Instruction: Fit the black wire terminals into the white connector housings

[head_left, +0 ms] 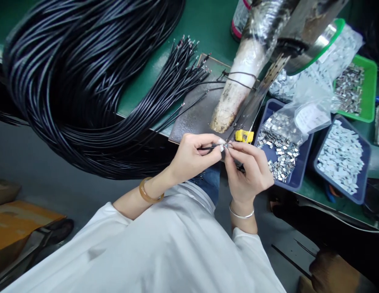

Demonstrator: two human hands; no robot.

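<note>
Just in front of my body, my left hand (193, 156) is closed in a pinch on a thin black cable (208, 147), near its end. The fingertips of my right hand (248, 167) press together around a small shiny metal piece (227, 145) at that cable end. Both hands meet fingertip to fingertip, and the fingers partly cover the piece. Beyond them lies a thick bundle of black cables (140, 118) with stripped ends. Close to my right hand is a blue bin (302, 173) holding many small metal pieces.
A plastic-wrapped white tube (235, 89) slants down toward my hands, beside a yellow object (244, 136). To the right stand another blue bin (364, 175) of pale small pieces and a green bin (371, 87). A plastic bag (314, 110) lies over the nearer blue bin.
</note>
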